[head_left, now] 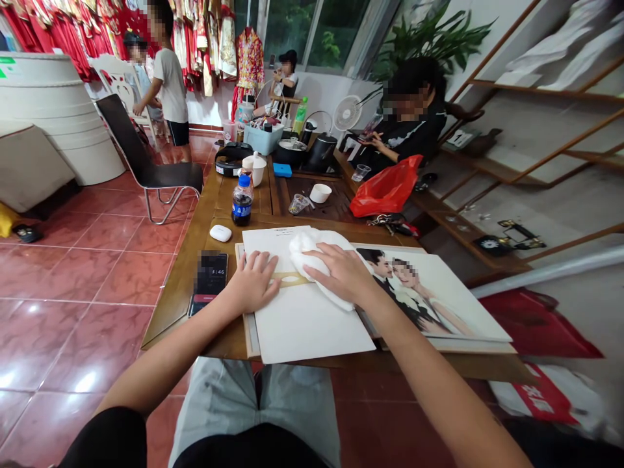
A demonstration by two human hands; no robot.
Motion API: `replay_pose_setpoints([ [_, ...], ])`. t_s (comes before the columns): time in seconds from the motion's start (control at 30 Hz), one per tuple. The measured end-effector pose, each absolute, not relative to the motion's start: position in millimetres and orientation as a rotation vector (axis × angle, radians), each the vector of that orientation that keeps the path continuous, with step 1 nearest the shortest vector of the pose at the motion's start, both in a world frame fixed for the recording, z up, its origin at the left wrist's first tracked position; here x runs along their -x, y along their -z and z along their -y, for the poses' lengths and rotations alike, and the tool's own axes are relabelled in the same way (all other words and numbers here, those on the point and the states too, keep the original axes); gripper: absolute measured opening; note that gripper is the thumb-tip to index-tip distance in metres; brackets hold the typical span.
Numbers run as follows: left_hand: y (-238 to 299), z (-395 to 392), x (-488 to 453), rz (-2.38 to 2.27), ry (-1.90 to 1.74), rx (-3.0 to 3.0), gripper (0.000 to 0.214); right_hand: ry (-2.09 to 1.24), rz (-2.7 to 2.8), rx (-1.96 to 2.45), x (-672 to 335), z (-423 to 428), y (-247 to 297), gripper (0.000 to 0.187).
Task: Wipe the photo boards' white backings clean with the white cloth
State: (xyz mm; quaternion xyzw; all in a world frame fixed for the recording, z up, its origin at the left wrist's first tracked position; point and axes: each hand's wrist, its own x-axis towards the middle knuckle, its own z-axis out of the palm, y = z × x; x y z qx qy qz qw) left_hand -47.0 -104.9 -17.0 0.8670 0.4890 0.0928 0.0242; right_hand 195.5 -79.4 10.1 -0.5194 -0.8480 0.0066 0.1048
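Observation:
An open photo album lies before me on the wooden table. Its white page point(312, 331), crossed by a tan band, slants toward the table's front edge. My left hand point(251, 283) rests flat on this page near its left edge, fingers spread and holding nothing. A bunched white cloth point(303, 244) sits under my right hand point(338, 270), whose fingers press over it against the page. Part of the cloth trails below my right palm. On the album's right side, a large wedding photo point(419, 286) of a couple shows, partly behind my right forearm.
Left of the album lie a phone point(212, 273) and a white earbud case point(221, 233). Behind stand a dark drink bottle point(242, 201), a white bowl point(320, 193), a red plastic bag point(387, 188) and keys point(390, 222). A seated person point(409, 123) is at the far right side.

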Motion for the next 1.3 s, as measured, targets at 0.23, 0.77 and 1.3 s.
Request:
replay_pose_setpoints([
  [0.23, 17, 105, 46, -1.518, -0.289, -2.673, 0.057, -0.009, 2.579, 1.362, -199, 106, -3, 0.052],
  [0.77, 20, 105, 46, -1.538, -0.322, -2.678, 0.052, 0.063, 2.588, 1.356, -193, 148, 1, 0.053],
  [1.3, 15, 106, 46, -1.535, -0.233, -2.708, 0.055, 0.030, 2.537, 1.317, -160, 203, 3, 0.050],
])
